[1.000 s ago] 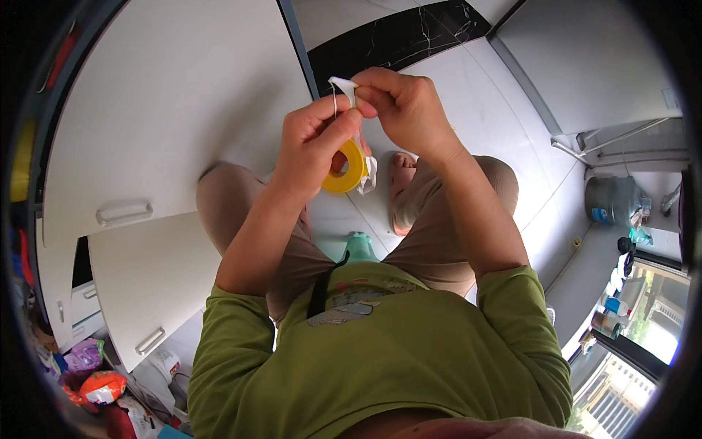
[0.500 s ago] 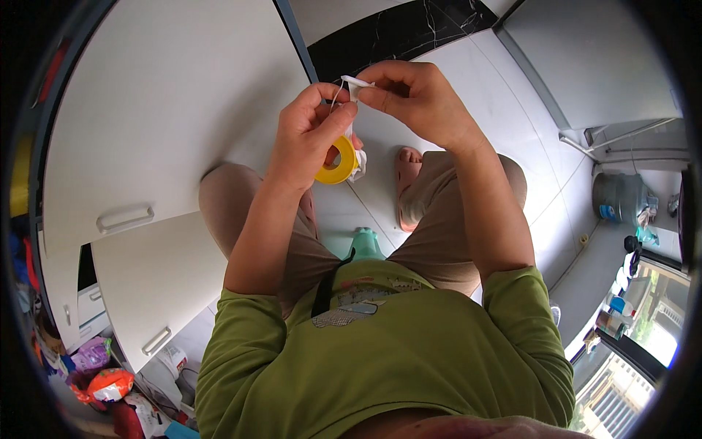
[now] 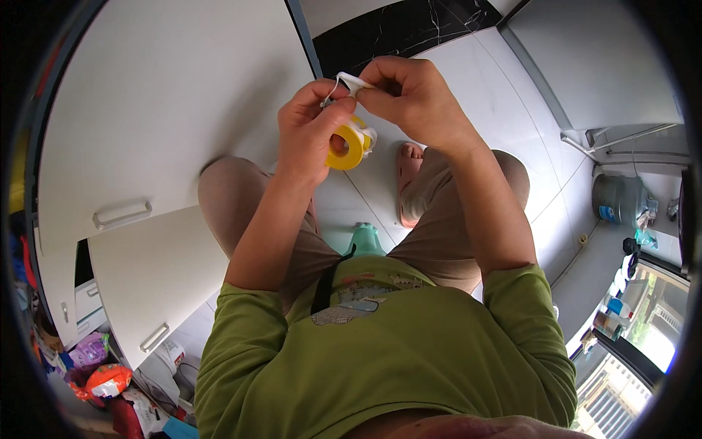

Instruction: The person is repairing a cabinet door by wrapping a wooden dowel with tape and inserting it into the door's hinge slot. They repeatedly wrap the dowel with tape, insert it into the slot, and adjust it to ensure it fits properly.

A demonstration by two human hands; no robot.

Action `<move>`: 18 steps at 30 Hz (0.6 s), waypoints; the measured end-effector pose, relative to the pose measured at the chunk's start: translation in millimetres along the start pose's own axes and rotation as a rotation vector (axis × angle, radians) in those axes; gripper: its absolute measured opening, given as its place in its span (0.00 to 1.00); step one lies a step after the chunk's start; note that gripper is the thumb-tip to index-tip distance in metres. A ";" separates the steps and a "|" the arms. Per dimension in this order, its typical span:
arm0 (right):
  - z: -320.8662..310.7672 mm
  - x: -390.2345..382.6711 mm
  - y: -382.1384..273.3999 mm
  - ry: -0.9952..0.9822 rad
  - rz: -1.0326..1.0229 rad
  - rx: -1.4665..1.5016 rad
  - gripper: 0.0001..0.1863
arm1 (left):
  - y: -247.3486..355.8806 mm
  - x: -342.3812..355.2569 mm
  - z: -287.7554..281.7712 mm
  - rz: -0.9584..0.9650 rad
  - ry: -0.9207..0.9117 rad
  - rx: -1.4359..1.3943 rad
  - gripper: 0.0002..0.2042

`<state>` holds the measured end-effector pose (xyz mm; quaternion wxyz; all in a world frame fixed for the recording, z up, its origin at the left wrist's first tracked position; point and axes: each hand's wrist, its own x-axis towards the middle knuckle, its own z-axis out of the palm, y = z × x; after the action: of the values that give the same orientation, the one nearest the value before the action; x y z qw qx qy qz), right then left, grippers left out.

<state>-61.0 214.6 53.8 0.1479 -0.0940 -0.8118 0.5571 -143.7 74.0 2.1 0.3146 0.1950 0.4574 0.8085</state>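
Two grips on my feed: left hand (image 3: 311, 123) holding the yellow ring (image 3: 355, 153), right hand (image 3: 412, 94) pinching the white strip (image 3: 352, 82) above it; I judge the strip light, soft, tearable, best pinched flat.

Fingers, Forearm and Shirt Cover Much

The left hand (image 3: 311, 130) hides one side of the yellow ring (image 3: 352, 156), and the right hand's (image 3: 418, 101) fingertips cover one end of the white strip (image 3: 352, 81); their exact pinch is too small to tell. Below the left hand, the left forearm (image 3: 265, 238) masks most of a pink slipper (image 3: 314, 212). Below both hands, the green shirt (image 3: 431, 336) hides part of a pale green object (image 3: 365, 238). Right of the right hand, the top edge cuts off a grey panel (image 3: 599, 66); far below-left of the left hand, heaped packages (image 3: 108, 380) blur toward the dark rim.
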 end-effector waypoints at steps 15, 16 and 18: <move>-4.9 3.0 3.1 -0.069 -0.066 0.065 0.06 | 17.7 0.2 -4.6 -0.114 -0.028 0.106 0.09; -6.3 2.1 0.9 -0.087 -0.050 0.078 0.06 | 18.5 -0.3 -4.8 -0.116 -0.014 0.135 0.10; -7.7 3.0 -2.2 -0.106 -0.007 0.104 0.07 | 20.4 -0.1 -4.9 -0.115 0.017 0.188 0.11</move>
<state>-61.2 221.5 58.8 0.1113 -0.0535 -0.7887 0.6022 -153.2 63.1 17.2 0.3369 0.1903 0.5443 0.7443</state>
